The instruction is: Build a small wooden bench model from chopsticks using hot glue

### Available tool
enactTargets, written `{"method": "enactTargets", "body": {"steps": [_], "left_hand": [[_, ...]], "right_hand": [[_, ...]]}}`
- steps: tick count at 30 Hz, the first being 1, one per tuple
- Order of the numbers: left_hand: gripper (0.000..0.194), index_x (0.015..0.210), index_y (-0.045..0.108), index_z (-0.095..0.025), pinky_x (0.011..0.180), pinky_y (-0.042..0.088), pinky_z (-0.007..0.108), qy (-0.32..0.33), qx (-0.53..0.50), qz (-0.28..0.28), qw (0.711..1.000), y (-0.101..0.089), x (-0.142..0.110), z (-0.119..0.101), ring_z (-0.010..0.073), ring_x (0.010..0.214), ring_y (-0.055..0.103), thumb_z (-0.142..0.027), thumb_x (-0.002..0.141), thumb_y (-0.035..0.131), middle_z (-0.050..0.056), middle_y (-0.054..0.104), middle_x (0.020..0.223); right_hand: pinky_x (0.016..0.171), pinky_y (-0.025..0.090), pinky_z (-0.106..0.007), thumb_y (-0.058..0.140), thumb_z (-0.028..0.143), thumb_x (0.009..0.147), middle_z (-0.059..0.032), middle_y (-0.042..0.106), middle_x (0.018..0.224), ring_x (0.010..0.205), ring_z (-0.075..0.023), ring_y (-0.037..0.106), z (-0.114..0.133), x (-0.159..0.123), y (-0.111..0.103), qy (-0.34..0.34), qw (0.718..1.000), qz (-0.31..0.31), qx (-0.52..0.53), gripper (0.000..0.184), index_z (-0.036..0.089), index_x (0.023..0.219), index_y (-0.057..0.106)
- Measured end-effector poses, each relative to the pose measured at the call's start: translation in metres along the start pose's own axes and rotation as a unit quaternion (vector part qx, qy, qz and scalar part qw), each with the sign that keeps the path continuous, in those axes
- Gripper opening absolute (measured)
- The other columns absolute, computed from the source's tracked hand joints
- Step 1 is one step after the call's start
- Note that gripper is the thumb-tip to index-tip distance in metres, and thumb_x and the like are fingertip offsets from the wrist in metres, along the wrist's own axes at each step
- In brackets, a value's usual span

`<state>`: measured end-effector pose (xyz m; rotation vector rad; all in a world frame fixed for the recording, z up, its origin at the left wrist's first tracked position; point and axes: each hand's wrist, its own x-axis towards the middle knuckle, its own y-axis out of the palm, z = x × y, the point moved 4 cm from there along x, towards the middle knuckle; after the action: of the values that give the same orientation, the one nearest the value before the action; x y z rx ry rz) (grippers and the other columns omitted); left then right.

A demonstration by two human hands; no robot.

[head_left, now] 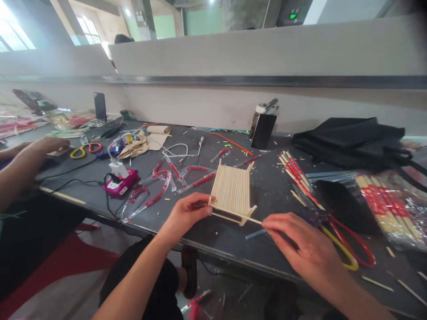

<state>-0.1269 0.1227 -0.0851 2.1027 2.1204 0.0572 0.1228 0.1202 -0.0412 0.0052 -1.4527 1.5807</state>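
A small raft-like panel of wooden sticks (232,190) stands on the dark table (273,186), near its front edge. My left hand (185,215) pinches the panel's near left corner with thumb and fingers. My right hand (302,246) is closed, its fingertips pinched on the end of a thin wooden stick (245,217) that runs along the panel's near edge. Red and yellow handled scissors or pliers (347,249) lie just right of my right hand.
Loose chopsticks (295,175) and a packet of them (390,209) lie at right, beside a black bag (353,140). Torn red-printed wrappers (160,186), a pink device with cables (120,184) and a dark bottle (263,126) lie behind. Another person's arm (23,164) rests at far left.
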Motion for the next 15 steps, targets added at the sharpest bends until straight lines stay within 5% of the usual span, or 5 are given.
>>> {"method": "enactTargets", "body": {"steps": [15], "left_hand": [[0.024,0.092,0.074,-0.02,0.08,0.047,0.025,-0.007,0.013,-0.007,1.0,-0.0005,0.0017,0.0012,0.014,0.081,0.062,-0.026,0.07,0.078,0.002,0.071,0.088]], "right_hand": [[0.078,0.053,-0.027,0.052,0.018,0.092,-0.0018,0.07,0.089,0.084,-0.0155,0.068,-0.0029,-0.0014,0.0022,0.016,1.0,0.008,0.014,0.013,0.025,0.094,0.063]]}}
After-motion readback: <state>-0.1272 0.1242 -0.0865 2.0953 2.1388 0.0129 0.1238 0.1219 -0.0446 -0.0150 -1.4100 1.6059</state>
